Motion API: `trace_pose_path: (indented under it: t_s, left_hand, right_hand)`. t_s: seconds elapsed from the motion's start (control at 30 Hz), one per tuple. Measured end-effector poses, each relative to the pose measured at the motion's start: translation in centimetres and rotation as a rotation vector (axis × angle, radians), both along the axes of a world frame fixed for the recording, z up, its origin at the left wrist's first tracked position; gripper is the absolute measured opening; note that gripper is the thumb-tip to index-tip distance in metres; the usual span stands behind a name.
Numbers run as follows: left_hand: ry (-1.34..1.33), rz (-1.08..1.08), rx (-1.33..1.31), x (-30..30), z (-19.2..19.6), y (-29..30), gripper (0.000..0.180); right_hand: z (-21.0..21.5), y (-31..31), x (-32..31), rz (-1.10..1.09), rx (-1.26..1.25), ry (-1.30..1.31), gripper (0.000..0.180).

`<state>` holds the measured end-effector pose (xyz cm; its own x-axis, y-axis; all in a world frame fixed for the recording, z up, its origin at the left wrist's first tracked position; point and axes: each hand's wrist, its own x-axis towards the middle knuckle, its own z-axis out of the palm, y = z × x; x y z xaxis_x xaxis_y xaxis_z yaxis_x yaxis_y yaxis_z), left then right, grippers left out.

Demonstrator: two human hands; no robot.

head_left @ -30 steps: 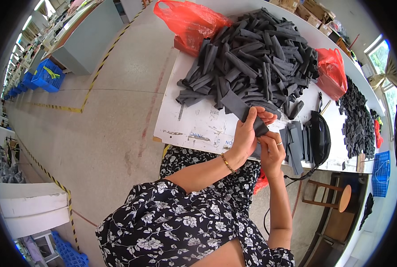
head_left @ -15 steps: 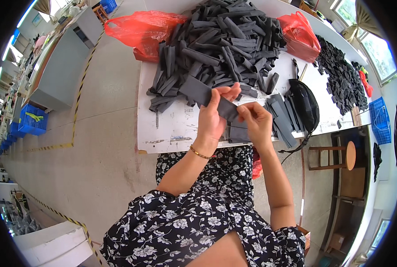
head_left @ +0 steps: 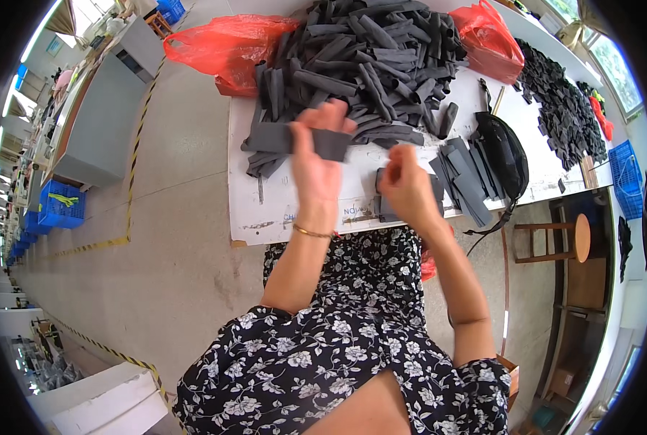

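Left hand (head_left: 316, 163) holds a dark grey strip (head_left: 271, 138) at the near edge of the pile (head_left: 370, 65)

The pile, a big heap of dark grey fabric tubes, sits on a white table (head_left: 245, 214). The strip is in front of the pile's near left edge, lying crosswise over the left hand. The left thumb crosses it and pins it against the hand, while the fingers reach up past its upper edge, loosely spread; both ends stick out free.

The right hand (head_left: 408, 185) is nearer the person than the pile, well apart from the strip. Its fingers are curled in, but they are blurred, so I cannot tell whether anything is pinched between them. Folded dark pieces (head_left: 388, 208) lie on the table just beside it, partly hidden.

A red plastic bag (head_left: 229, 51) stands at the pile's left side and another red bag (head_left: 487, 45) at its right. To the near right of the pile lie flat dark strips (head_left: 462, 181), with a black pouch (head_left: 504, 154) just beside them. Farther right of the pile spreads a second heap (head_left: 555, 105) of small dark pieces.
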<state>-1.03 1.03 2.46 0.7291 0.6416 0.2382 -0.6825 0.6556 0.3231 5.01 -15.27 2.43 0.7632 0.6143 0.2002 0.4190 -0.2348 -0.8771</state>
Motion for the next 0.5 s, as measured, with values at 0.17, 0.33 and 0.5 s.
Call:
trace_pose_path:
  t_s: [0.17,0.33,0.5]
  left_hand:
    - [-0.007,0.045,0.099,-0.8,1.3,1.4,0.035]
    - [0.04,-0.154,0.178,-0.6,1.0,-1.4,0.035]
    - [0.187,0.054,0.133,-2.4,-0.6,0.8,0.032]
  right_hand:
    - [0.6,-2.1,1.4,-0.098,-0.129,-0.029,0.026]
    - [3.2,2.6,-2.2,0.046,0.353,0.409,0.027]
    - [2.9,2.5,-3.2,-0.12,0.387,-0.311,0.011]
